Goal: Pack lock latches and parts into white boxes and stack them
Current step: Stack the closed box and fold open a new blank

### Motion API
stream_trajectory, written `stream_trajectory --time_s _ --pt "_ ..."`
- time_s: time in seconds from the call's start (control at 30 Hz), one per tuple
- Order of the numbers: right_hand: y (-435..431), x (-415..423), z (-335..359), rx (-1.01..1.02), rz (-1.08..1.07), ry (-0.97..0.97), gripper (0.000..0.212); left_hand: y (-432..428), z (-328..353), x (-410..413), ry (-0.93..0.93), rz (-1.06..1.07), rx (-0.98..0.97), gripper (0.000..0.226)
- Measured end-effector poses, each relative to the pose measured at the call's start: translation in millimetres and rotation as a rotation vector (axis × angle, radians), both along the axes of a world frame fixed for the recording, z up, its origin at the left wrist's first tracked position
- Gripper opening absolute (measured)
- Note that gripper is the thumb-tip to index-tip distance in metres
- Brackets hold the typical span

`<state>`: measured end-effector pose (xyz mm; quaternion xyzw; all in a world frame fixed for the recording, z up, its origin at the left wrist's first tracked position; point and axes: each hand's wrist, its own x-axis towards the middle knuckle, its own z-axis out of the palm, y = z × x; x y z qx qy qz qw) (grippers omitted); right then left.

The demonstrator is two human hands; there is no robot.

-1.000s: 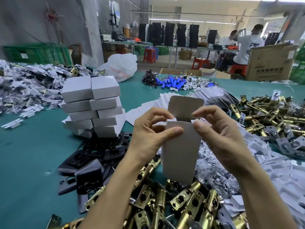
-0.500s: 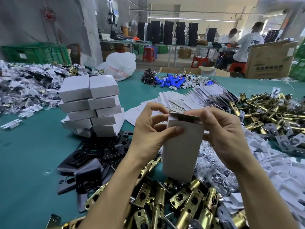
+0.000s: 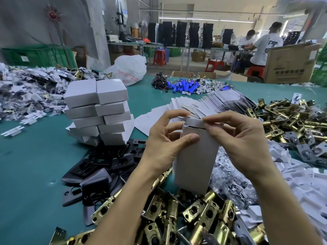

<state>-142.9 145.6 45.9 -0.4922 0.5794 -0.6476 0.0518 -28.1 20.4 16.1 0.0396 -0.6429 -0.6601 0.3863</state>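
My right hand [image 3: 244, 144] has just folded the top flap of the white box [image 3: 194, 160] down; a second ago it stood straight up, now it lies nearly flat across the mouth with its tuck edge not yet seated, so I judge this box is all but closed and nearly ready for stacking. The right fingertips [image 3: 206, 119] are pinched narrow on the flap's near edge, pressing it over. My left hand [image 3: 164, 145] grips the box's upper body, thumb across the front face, the other fingers curled loosely open by the top corner. The box stands upright between both hands, held above the brass latches [image 3: 191, 214]. To its left lie black plates [image 3: 106, 167], and beyond them the stack of closed boxes [image 3: 99, 110] on the green table [image 3: 31, 174]. Flat box blanks [image 3: 212, 103] fan out behind.
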Motion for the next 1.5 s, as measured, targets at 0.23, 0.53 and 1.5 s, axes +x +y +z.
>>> stream_trajectory --time_s 0.23,0.53,1.5 --pt "0.0 -3.8 -4.0 0.094 -0.097 0.051 0.024 2.6 -4.9 -4.6 0.02 0.011 0.001 0.036" --pt "-2.6 -0.8 -4.2 0.061 -0.137 0.028 0.031 3.7 -5.1 -3.7 0.036 -0.015 0.018 0.036" --pt "1.9 -7.7 -14.8 0.2 0.151 -0.224 0.046 -4.4 -12.3 -2.2 -0.161 0.128 -0.11 0.049"
